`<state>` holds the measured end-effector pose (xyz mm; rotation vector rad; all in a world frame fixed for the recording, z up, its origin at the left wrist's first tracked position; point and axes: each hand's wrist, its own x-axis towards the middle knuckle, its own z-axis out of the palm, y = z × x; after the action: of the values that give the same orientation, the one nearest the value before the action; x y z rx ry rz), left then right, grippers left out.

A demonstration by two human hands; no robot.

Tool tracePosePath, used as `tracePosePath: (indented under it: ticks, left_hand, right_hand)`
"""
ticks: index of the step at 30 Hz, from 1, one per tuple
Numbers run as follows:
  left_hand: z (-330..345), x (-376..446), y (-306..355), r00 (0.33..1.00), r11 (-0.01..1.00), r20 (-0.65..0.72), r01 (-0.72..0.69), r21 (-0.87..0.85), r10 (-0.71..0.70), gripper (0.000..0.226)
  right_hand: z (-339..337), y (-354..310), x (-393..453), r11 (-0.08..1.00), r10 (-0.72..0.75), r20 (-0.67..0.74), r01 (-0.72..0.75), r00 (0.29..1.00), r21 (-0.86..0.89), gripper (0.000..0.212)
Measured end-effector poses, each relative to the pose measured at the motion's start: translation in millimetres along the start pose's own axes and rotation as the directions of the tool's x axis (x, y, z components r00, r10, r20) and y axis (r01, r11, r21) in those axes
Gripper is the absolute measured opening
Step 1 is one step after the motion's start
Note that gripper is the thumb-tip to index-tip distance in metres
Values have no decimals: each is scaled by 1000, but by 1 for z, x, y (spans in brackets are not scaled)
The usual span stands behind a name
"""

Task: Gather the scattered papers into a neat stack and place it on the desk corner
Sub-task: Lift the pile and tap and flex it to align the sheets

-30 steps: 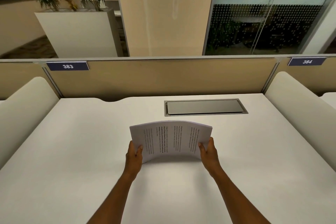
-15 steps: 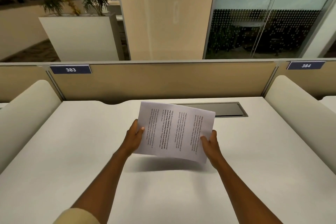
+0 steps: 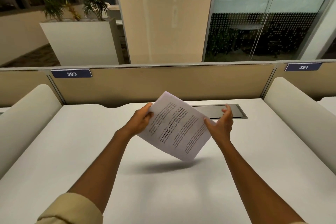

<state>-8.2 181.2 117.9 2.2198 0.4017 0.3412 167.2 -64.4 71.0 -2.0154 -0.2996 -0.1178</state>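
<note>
Your left hand (image 3: 141, 121) grips the paper stack (image 3: 177, 126) (print seemingly illegible); right hand (image 3: 221, 125) spread open; labels (image 3: 71, 74) read 383, 384.

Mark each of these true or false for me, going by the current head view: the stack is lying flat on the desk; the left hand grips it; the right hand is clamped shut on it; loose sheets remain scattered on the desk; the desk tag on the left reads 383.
1. The paper stack lies flat on the desk. False: it is held tilted in the air, with its shadow on the desk below.
2. The left hand grips the stack. True.
3. The right hand is clamped shut on it. False: its fingers are spread open at the stack's right edge.
4. Loose sheets remain on the desk. False: none visible.
5. The left tag reads 383. True.
</note>
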Motion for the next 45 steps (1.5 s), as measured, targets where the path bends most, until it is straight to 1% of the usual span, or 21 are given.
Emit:
tracePosePath:
  ticks: [1, 2, 5, 7, 9, 12, 15, 17, 19, 21, 24, 26, 28, 29, 31, 34, 37, 39, 42, 43, 45]
  left_hand:
    - [0, 2, 4, 1000, 999, 18, -19, 26, 18, 17]
    - [1, 3, 8, 999, 998, 32, -40, 45, 38, 14]
    - [-1, 8, 20, 996, 994, 58, -75, 76, 70, 11]
    - [-1, 11, 31, 992, 991, 78, -107, 82, 101, 13]
    - [-2, 13, 42, 987, 984, 90, -142, 104, 133, 20]
    - [-6, 14, 48, 987, 983, 84, -144, 110, 135, 23]
    - [-13, 15, 43, 993, 984, 37, -120, 135, 116, 19]
    - [-19, 14, 34, 996, 990, 60, -67, 121, 60, 19]
    - [-25, 9, 22, 994, 999, 110, -1, 37, -3, 26]
    - [-28, 1, 8, 992, 995, 121, 52, -90, -41, 28]
    - [-19, -15, -12, 989, 939, 102, 136, -316, -108, 35]
    - [0, -25, -25, 986, 895, 83, 168, -412, -147, 37]
    - [26, -32, -33, 984, 859, 44, 172, -482, -172, 26]
    - [39, -36, -36, 982, 839, 18, 170, -517, -187, 22]
    - [62, -41, -36, 971, 805, -63, 155, -573, -231, 22]
    - [83, -47, -30, 941, 799, -183, 127, -588, -285, 20]
    - [92, -48, -28, 915, 825, -262, 119, -553, -307, 20]
    - [93, -48, -29, 907, 855, -295, 120, -504, -302, 21]
    - [93, -47, -29, 905, 898, -322, 123, -423, -277, 35]
    - [94, -47, -29, 904, 906, -334, 119, -406, -268, 36]
    - [97, -48, -31, 902, 921, -353, 110, -372, -250, 28]
  right_hand:
    - [0, -3, 1, 996, -62, 11, 62, 998, -62, 89]
    - [0, -7, 2, 988, -131, 46, 134, 990, -81, 86]
    - [2, -21, 0, 949, -308, 187, 314, 933, -3, 65]
    - [2, -32, -5, 941, -337, 273, 335, 901, 53, 47]
    - [2, -43, -8, 947, -315, 333, 315, 889, 58, 29]
    - [2, -49, -9, 953, -297, 355, 296, 887, 59, 17]
    - [3, -48, -7, 958, -285, 356, 275, 890, 81, 14]
    - [3, -45, -6, 965, -262, 354, 250, 898, 80, 13]
    - [3, -41, -6, 973, -232, 354, 212, 906, 96, 13]
    - [2, -36, -6, 978, -193, 349, 152, 917, 141, 16]
    - [3, -29, -8, 976, -134, 343, 65, 930, 207, 23]
    - [5, -24, -13, 971, -108, 358, 22, 927, 237, 25]
    - [12, -18, -19, 962, -86, 366, -18, 926, 272, 25]
    - [15, -15, -23, 959, -73, 365, -36, 928, 282, 26]
    - [23, -10, -30, 954, -46, 353, -64, 934, 294, 26]
    - [33, -3, -41, 944, -13, 326, -95, 945, 314, 27]
    - [39, 3, -51, 947, 8, 306, -105, 952, 303, 26]
    - [42, 5, -55, 947, 21, 300, -115, 954, 299, 25]
    - [45, 8, -59, 952, 30, 288, -115, 957, 282, 26]
    - [45, 9, -61, 954, 32, 283, -114, 959, 279, 26]
    - [46, 12, -65, 955, 36, 282, -116, 959, 272, 27]
